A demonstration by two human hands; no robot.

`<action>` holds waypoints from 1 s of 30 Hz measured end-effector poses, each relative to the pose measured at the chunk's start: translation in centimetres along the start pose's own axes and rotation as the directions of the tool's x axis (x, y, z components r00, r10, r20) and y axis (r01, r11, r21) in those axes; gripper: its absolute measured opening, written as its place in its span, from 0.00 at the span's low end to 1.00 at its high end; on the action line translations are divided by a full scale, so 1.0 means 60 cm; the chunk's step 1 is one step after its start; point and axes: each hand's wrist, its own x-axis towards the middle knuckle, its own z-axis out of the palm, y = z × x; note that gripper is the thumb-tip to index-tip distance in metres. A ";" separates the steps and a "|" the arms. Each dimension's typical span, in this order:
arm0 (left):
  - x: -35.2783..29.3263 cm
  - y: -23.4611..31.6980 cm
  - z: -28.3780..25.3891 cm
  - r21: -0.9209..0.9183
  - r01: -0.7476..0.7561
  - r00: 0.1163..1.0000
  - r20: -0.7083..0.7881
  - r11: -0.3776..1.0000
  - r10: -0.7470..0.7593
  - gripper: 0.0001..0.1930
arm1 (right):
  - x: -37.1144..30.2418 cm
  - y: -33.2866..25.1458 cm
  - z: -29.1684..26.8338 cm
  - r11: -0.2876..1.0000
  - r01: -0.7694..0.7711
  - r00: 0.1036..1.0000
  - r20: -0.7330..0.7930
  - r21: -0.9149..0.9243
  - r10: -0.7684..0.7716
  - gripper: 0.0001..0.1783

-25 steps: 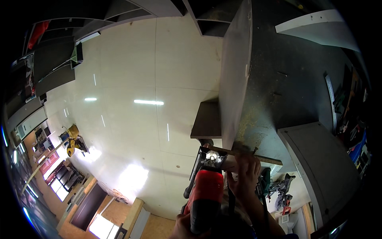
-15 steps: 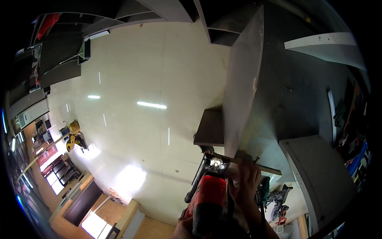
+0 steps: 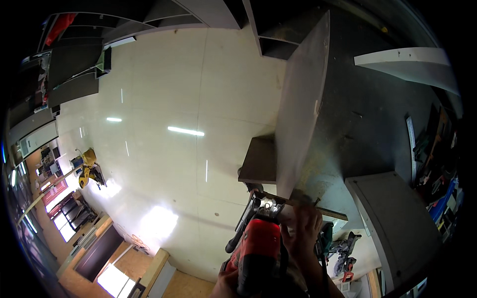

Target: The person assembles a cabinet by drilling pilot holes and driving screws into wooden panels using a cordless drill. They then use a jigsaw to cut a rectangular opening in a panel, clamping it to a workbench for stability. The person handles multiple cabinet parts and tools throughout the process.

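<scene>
A red and black power tool [image 3: 263, 238], by its shape a jigsaw, points away from me at the lower middle, with a bright metal part at its front. Low on its left side, my left hand [image 3: 226, 285] is closed round it, partly hidden by the body. Just right of the tool's front, my right hand [image 3: 304, 231] has its fingers bent over a narrow board [image 3: 333, 214] that runs crosswise. Shadow blurs the fingertips. The tool's front sits against this board; the blade is hidden.
A tall grey panel [image 3: 303, 104] stands beyond the board, with a dark panel [image 3: 258, 159] beside it. On the right lie a grey box-like piece [image 3: 397, 218] and a pale curved board [image 3: 405, 62]. Another green tool [image 3: 325, 238] is near my right wrist. Yellow equipment [image 3: 88, 174] stands far left on the floor.
The whole view has shifted slightly left. Both hands and the jigsaw keep nearly the same place against the board.
</scene>
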 end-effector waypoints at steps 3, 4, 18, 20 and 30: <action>0.000 -0.003 0.000 0.007 0.000 1.000 0.008 1.000 0.000 0.17 | 0.001 -0.002 -0.003 1.000 -0.002 1.000 0.009 -0.012 0.002 0.39; -0.002 -0.005 0.001 0.008 -0.001 1.000 0.008 1.000 0.001 0.17 | 0.002 -0.003 -0.004 1.000 -0.004 1.000 0.013 -0.004 0.004 0.39; -0.009 -0.008 0.003 0.013 0.066 0.998 0.010 0.998 -0.066 0.17 | 0.003 -0.003 -0.002 1.000 -0.019 1.000 0.007 0.001 0.019 0.38; -0.009 -0.006 0.003 0.019 0.066 0.998 0.008 0.998 -0.067 0.18 | 0.004 -0.005 -0.002 0.999 -0.031 0.999 -0.008 0.009 0.031 0.36; 0.000 0.004 0.003 -0.012 0.014 1.000 -0.001 1.000 -0.014 0.18 | 0.004 -0.005 -0.001 0.999 -0.032 0.999 -0.015 0.001 0.032 0.38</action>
